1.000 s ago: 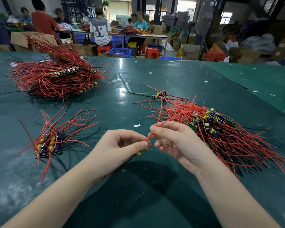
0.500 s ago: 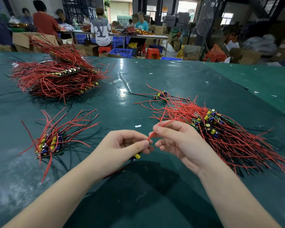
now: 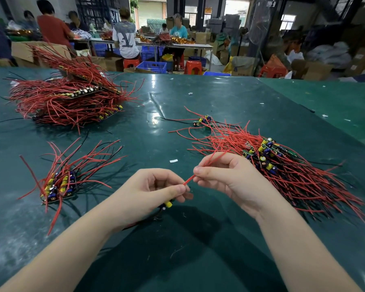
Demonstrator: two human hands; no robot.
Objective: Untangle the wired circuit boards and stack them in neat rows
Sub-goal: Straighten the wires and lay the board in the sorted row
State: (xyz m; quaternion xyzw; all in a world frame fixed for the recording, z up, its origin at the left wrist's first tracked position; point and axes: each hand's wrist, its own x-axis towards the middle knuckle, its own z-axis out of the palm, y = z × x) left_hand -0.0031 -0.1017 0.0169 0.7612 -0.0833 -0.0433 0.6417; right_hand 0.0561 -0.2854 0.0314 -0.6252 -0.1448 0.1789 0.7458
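My left hand (image 3: 150, 192) grips a small circuit board (image 3: 167, 205); only its yellow capacitor and dark wires show below the fingers. My right hand (image 3: 226, 178) pinches that board's red wire (image 3: 200, 170) between thumb and forefinger, the wire running up through the fist. A tangled heap of boards with red wires (image 3: 282, 165) lies just right of my right hand. A small neat stack of boards (image 3: 58, 186) sits at the left. A large stacked pile (image 3: 72, 100) lies at the far left.
A few loose boards (image 3: 202, 121) lie apart beyond the tangled heap. The green table (image 3: 177, 249) carries small white scraps (image 3: 173, 161). Beyond its far edge people work at tables among cardboard boxes, blue crates and red stools.
My hands have drawn slightly apart, so more red wire shows between them. The board's yellow capacitor has come further out below my left fingers.
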